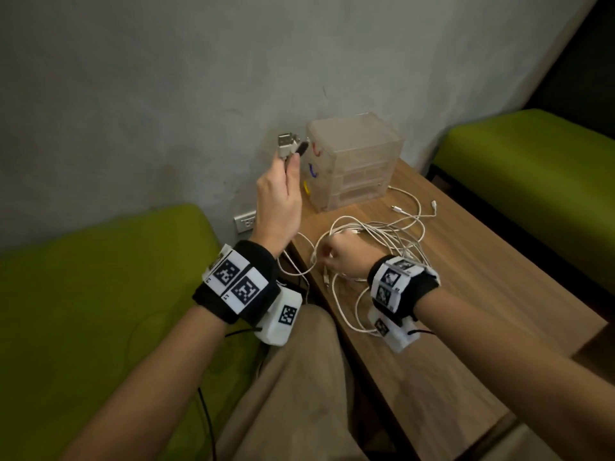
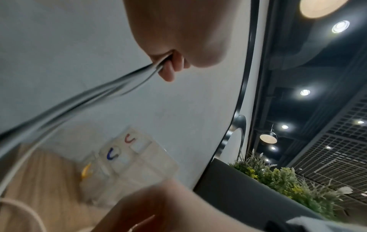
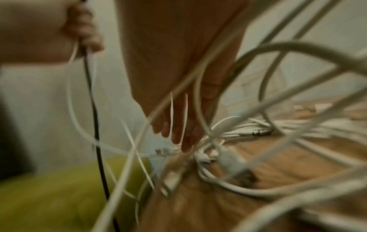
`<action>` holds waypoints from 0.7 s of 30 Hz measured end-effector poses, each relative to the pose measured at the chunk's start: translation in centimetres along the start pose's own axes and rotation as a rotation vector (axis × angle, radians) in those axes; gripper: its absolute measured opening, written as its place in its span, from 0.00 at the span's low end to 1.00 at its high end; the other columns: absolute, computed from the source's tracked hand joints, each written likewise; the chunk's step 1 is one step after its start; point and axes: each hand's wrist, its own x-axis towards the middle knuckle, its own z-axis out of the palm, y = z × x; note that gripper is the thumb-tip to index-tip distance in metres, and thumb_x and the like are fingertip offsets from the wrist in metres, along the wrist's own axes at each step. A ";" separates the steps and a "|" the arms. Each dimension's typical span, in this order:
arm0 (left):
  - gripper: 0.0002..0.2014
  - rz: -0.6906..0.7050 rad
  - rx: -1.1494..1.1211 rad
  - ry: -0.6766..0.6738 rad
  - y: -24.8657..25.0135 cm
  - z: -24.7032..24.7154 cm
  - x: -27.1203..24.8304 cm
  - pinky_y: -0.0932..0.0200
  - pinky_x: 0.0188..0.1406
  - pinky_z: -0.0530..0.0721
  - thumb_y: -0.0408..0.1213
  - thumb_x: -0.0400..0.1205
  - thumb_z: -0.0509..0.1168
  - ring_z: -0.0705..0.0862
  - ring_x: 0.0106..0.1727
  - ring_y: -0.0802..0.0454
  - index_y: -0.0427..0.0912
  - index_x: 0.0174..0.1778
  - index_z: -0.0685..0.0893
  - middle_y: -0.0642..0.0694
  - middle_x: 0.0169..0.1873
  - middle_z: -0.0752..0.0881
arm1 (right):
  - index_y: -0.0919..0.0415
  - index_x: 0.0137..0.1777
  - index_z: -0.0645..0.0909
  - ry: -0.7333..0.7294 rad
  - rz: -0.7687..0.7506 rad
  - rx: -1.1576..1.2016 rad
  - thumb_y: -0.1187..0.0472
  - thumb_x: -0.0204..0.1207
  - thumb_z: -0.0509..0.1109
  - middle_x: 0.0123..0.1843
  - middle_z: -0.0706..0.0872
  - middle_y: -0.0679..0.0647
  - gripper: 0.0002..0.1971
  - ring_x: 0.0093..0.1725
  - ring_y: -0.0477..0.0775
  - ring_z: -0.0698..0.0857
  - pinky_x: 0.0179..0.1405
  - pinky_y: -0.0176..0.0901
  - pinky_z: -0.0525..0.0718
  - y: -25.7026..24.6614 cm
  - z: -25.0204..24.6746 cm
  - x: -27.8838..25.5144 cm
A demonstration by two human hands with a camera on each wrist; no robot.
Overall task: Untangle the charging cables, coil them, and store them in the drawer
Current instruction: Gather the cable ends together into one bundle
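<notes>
Grey wall is filling the top of the head view, with a wooden table (image 1: 466, 294) running down the right and green cushions (image 1: 100, 277) on either side. At centre, a clear drawer unit (image 1: 356, 164) is standing against the wall, all drawers shut. White cables (image 1: 376, 234) are lying tangled on the table just in front of it.

Left hand (image 1: 278, 197) is raised at upper centre, fingers curled round a bunch of plugs (image 1: 289, 144), their leads hanging down toward the tangle. Right hand (image 1: 342, 257) is sitting in the tangle at centre, fingers curled round strands, though blur is hiding exactly which.

Judging by this, untangling is only starting. To do it well, the left hand should be lifting slowly while the right is loosening loops, feeding one lead free rather than tugging knots tight.
</notes>
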 end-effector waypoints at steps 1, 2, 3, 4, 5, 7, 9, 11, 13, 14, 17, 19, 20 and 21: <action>0.10 -0.005 -0.007 -0.019 0.0 0.3 -0.3 0.73 0.21 0.65 0.32 0.85 0.53 0.73 0.22 0.66 0.42 0.38 0.70 0.59 0.22 0.65 | 0.65 0.51 0.83 -0.050 0.009 -0.117 0.65 0.74 0.66 0.50 0.87 0.63 0.09 0.51 0.63 0.85 0.50 0.48 0.81 0.0 0.5 -0.3; 0.10 -0.009 -0.020 -0.036 -0.1 0.7 -0.7 0.73 0.20 0.64 0.32 0.85 0.53 0.72 0.22 0.65 0.43 0.37 0.70 0.59 0.22 0.66 | 0.65 0.52 0.83 -0.085 0.020 -0.187 0.67 0.73 0.65 0.51 0.86 0.64 0.10 0.52 0.64 0.84 0.49 0.49 0.80 -0.1 0.9 -0.6; 0.10 -0.015 -0.039 -0.054 -0.1 1.1 -1.1 0.73 0.20 0.64 0.32 0.85 0.52 0.72 0.22 0.65 0.43 0.37 0.70 0.59 0.22 0.66 | 0.65 0.55 0.82 -0.103 0.029 -0.228 0.69 0.72 0.64 0.53 0.85 0.64 0.12 0.54 0.65 0.84 0.50 0.50 0.80 -0.3 1.2 -0.8; 0.10 -0.020 -0.059 -0.074 -0.1 1.4 -1.6 0.73 0.21 0.65 0.32 0.85 0.52 0.72 0.22 0.65 0.42 0.37 0.71 0.59 0.22 0.66 | 0.63 0.57 0.81 -0.103 0.028 -0.269 0.69 0.73 0.64 0.55 0.84 0.63 0.14 0.56 0.65 0.83 0.51 0.51 0.80 -0.5 1.4 -1.0; 0.10 -0.021 -0.079 -0.098 0.0 1.6 -2.0 0.73 0.22 0.65 0.32 0.85 0.51 0.72 0.22 0.66 0.40 0.39 0.73 0.59 0.23 0.67 | 0.62 0.59 0.80 -0.106 0.024 -0.312 0.68 0.74 0.64 0.56 0.84 0.62 0.14 0.57 0.64 0.83 0.51 0.51 0.80 -0.5 1.5 -1.1; 0.11 -0.019 -0.120 -0.144 0.0 1.8 -2.7 0.74 0.25 0.67 0.32 0.86 0.50 0.72 0.24 0.67 0.41 0.40 0.74 0.59 0.25 0.69 | 0.62 0.59 0.80 -0.100 -0.007 -0.382 0.66 0.76 0.62 0.56 0.84 0.61 0.13 0.57 0.64 0.83 0.50 0.52 0.79 -0.5 1.7 -1.2; 0.13 -0.032 -0.146 -0.167 -0.1 1.8 -3.1 0.75 0.27 0.68 0.33 0.86 0.48 0.73 0.25 0.67 0.50 0.37 0.71 0.58 0.25 0.70 | 0.63 0.56 0.80 -0.086 -0.010 -0.407 0.63 0.77 0.61 0.54 0.85 0.61 0.11 0.55 0.64 0.84 0.48 0.52 0.80 -0.2 1.8 -1.3; 0.14 -0.074 -0.156 -0.167 -0.6 1.7 -3.1 0.73 0.26 0.68 0.38 0.86 0.46 0.72 0.24 0.64 0.55 0.36 0.69 0.57 0.25 0.69 | 0.63 0.55 0.81 -0.062 0.015 -0.387 0.60 0.76 0.61 0.53 0.85 0.61 0.12 0.54 0.64 0.84 0.47 0.50 0.79 -0.2 1.5 -1.2; 0.15 -0.118 -0.146 -0.166 -1.2 1.7 -3.0 0.71 0.24 0.66 0.40 0.86 0.46 0.70 0.23 0.63 0.56 0.35 0.69 0.56 0.24 0.69 | 0.63 0.54 0.81 -0.076 -0.007 -0.404 0.61 0.76 0.61 0.52 0.85 0.60 0.11 0.53 0.64 0.84 0.45 0.50 0.79 -0.6 1.4 -1.3; 0.15 -0.129 -0.141 -0.167 -1.4 1.7 -3.0 0.70 0.23 0.66 0.39 0.86 0.46 0.69 0.22 0.62 0.56 0.35 0.69 0.55 0.24 0.68 | 0.63 0.53 0.81 -0.087 -0.040 -0.427 0.63 0.76 0.61 0.52 0.85 0.60 0.11 0.52 0.63 0.85 0.45 0.50 0.79 -0.8 1.4 -1.4; 0.15 -0.117 -0.145 -0.163 -1.3 1.8 -3.0 0.70 0.22 0.65 0.38 0.86 0.46 0.68 0.21 0.62 0.56 0.35 0.68 0.55 0.23 0.68 | 0.64 0.50 0.81 -0.106 -0.105 -0.483 0.66 0.75 0.61 0.52 0.84 0.59 0.09 0.51 0.63 0.84 0.43 0.51 0.78 -1.0 1.7 -1.7; 0.15 -0.109 -0.148 -0.156 -1.1 1.8 -2.9 0.70 0.21 0.64 0.38 0.86 0.47 0.67 0.20 0.62 0.56 0.35 0.68 0.56 0.22 0.67 | 0.64 0.51 0.81 -0.096 -0.128 -0.485 0.66 0.76 0.62 0.53 0.83 0.58 0.08 0.53 0.62 0.83 0.42 0.51 0.78 -0.8 1.7 -1.8; 0.15 -0.108 -0.143 -0.154 -1.1 1.8 -2.9 0.70 0.21 0.64 0.37 0.87 0.47 0.67 0.20 0.63 0.56 0.35 0.68 0.55 0.22 0.67 | 0.63 0.52 0.81 -0.083 -0.149 -0.476 0.65 0.76 0.62 0.55 0.82 0.58 0.09 0.55 0.61 0.81 0.42 0.51 0.78 -0.6 1.7 -1.8; 0.16 -0.109 -0.138 -0.153 -1.1 1.8 -2.8 0.70 0.21 0.64 0.36 0.87 0.47 0.68 0.20 0.63 0.56 0.35 0.68 0.55 0.22 0.67 | 0.61 0.54 0.82 -0.062 -0.165 -0.452 0.63 0.77 0.63 0.56 0.81 0.57 0.10 0.57 0.60 0.79 0.42 0.51 0.77 -0.4 1.5 -1.8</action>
